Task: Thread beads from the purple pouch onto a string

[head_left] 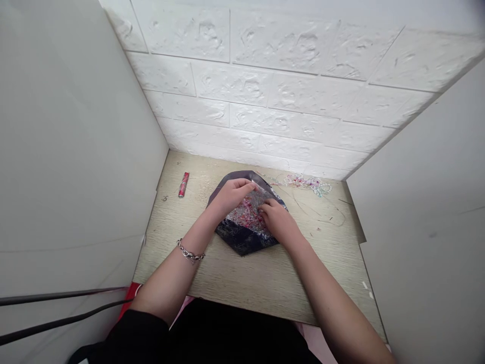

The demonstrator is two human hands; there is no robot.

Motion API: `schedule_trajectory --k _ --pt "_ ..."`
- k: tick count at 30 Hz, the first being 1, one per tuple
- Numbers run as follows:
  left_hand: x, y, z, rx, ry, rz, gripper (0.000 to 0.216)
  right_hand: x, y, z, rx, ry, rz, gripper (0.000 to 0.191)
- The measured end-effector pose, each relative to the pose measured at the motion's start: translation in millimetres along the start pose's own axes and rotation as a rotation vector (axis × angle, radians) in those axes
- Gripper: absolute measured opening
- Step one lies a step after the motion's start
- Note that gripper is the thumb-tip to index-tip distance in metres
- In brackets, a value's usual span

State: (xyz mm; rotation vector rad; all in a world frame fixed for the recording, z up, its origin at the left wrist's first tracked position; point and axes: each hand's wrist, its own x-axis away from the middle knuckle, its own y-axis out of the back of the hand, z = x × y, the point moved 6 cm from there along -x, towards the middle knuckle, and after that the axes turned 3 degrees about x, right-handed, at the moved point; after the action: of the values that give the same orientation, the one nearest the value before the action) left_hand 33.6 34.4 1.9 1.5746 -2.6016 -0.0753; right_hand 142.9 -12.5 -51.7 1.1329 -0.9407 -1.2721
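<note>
A dark blue, many-sided container [244, 243] with a grey lining sits mid-table, holding many small pink, red and clear beads [246, 213]. Over its far side my left hand [234, 194] is closed, thumb and forefinger pinched together beside a shiny, clear, plastic-looking patch [265, 191]. What the pinch holds is too small to make out. My right hand [278, 218] reaches in from the right, its curled fingertips at the beads. Anything between those fingertips is hidden. A silver chain bracelet [190, 255] circles my left wrist.
Strung pastel beads [308, 183] lie in a tangle at the back right, with loose thread [333, 222] nearby. A red tube [184, 185] lies at the left. White brick-patterned wall [250, 81] and side panels [76, 141] enclose the wooden table [242, 288].
</note>
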Motion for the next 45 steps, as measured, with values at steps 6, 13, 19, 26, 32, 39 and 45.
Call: schedule_trajectory --k 6,13,19,26,32,39,45 --pt "1.2 -2.8 -2.5 -0.075 -0.023 0.020 0.023 0.1 5.0 4.4 -0.079 0.048 -0.025 0.021" --pt "0.6 -3.5 -2.6 -0.146 -0.062 0.007 0.022 1.1 4.0 0.2 -0.071 0.034 0.029 0.020" --pt "1.9 -5.0 -4.3 -0.210 -0.093 0.013 0.024 0.7 1.7 2.2 -0.078 0.040 0.019 0.022" --pt "2.7 -7.0 -5.5 -0.257 -0.115 0.047 0.026 -0.3 -0.7 2.1 -0.065 0.042 0.021 0.022" --pt "0.6 -8.2 -3.3 -0.287 -0.128 0.060 0.027 -0.8 0.8 3.3 -0.066 0.034 0.030 0.019" --pt "-1.5 -8.6 0.5 -0.299 -0.136 0.089 0.026 -0.6 3.6 3.7 -0.129 0.065 0.011 0.013" --pt "-1.5 -7.6 1.0 -0.326 -0.148 0.091 0.028 -1.2 24.0 -3.0 -0.516 -0.010 -0.182 0.013"
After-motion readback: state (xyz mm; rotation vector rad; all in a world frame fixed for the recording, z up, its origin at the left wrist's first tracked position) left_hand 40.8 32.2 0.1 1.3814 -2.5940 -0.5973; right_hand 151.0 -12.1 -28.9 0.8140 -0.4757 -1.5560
